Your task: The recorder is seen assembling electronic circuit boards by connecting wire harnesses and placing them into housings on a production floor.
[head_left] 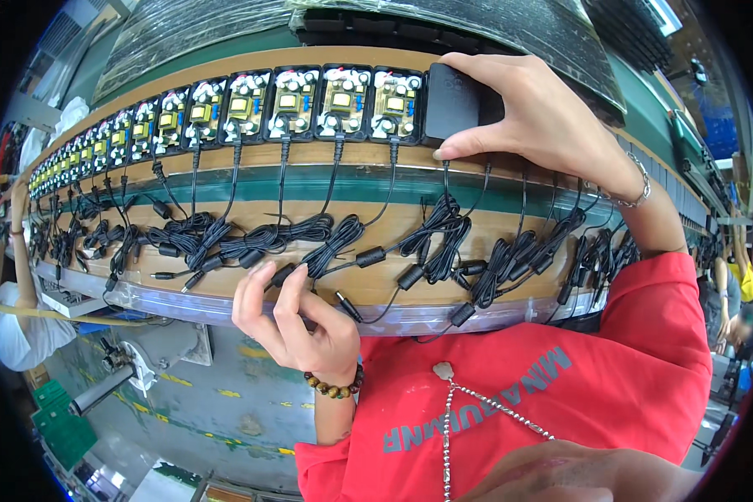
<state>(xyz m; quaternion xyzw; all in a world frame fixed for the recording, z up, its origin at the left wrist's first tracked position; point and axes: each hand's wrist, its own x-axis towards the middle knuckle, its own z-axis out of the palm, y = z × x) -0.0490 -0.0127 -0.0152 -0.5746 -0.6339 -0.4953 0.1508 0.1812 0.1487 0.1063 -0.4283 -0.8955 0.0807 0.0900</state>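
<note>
At the right end of a row of open adapters (293,105), the right hand (544,117) pinches a black cover (453,102), long axis upright, while the left hand (297,322), fingers loosely curled and empty, touches a coiled cable (330,247) nearer the body.

Definitely a factory assembly line for electronics. A long conveyor belt (410,180) with wooden rails carries a whole row of open power adapters (293,105), circuit boards showing, each with a bundled black cable (335,247). Other workers (12,326) sit further down the line.
</note>
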